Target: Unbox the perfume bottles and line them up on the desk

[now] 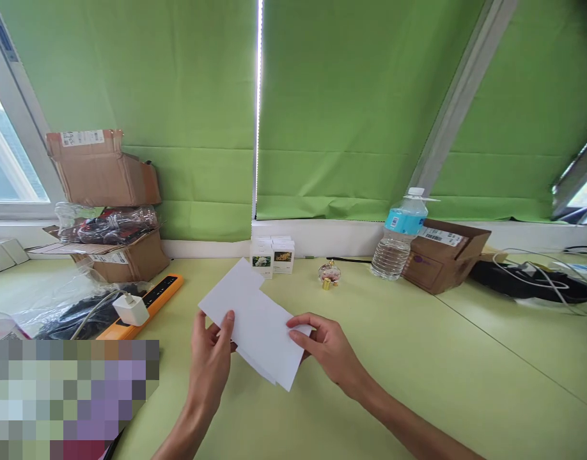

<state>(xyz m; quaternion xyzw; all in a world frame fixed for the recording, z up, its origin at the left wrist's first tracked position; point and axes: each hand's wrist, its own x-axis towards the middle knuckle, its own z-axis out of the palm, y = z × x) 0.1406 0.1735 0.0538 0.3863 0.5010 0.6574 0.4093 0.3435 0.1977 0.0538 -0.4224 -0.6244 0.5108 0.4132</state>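
Note:
A small stack of white paper sheets (256, 326), possibly folded, is held up a little above the desk in front of me, tilted, with one corner pointing to the far left. My left hand (210, 361) pinches its near left edge, thumb on top and fingers beneath. My right hand (323, 345) grips the right end between thumb and fingers. The paper hides part of the pale green desk (418, 358).
At the back stand small white boxes (272, 255), a glass perfume bottle (328, 275), a water bottle (399, 236) and cardboard boxes (447, 259). An orange power strip (147, 306) with a white charger lies at left. A black cable bundle (531, 284) lies at right.

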